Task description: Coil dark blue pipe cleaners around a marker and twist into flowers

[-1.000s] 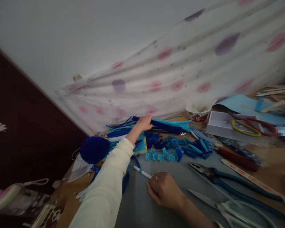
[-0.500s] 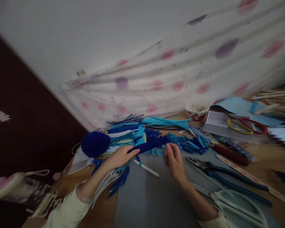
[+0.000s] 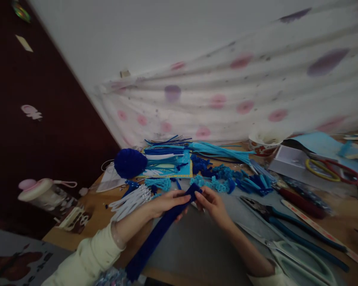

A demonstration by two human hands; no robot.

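nearest: tail of dark blue fuzzy strip [image 3: 158, 238], slanting down-left; a moment ago it spanned crosswise farther out, now it is drawn in close, bringing its upper end under both hands. left hand [image 3: 167, 201] grips it just below that end; right hand [image 3: 213, 204] pinches the tip, wrists angled inward. beyond, on the tabletop [image 3: 97, 220]: light-blue flower pieces [image 3: 216, 184], dark blue ball [image 3: 130, 163].
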